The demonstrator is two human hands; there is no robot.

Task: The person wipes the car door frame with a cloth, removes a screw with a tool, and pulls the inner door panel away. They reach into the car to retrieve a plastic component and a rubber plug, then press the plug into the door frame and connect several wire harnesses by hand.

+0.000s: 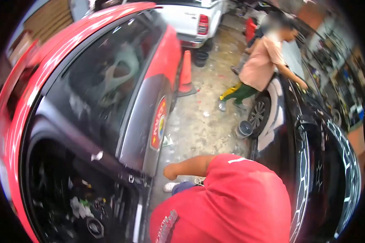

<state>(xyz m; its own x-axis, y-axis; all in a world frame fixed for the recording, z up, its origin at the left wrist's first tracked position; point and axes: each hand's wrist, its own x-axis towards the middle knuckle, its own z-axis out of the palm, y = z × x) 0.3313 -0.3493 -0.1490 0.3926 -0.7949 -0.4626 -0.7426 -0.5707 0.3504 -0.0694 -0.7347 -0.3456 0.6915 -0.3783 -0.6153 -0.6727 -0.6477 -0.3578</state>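
Note:
My right hand hangs at the end of a bent arm, beside the dark lower door of the red car. Its fingers look curled closed; the far side is hidden, so I cannot make out anything in them. A small gap seems to separate hand and door, though contact is hard to judge. The car's door bears a red and yellow round sticker. My red shirt fills the lower middle, with a white shoe showing below the arm. My left hand is out of view.
Another person leans over the black car at right, one hand on it. A bucket stands by its wheel. An orange cone, a black bucket and a white pickup are farther back.

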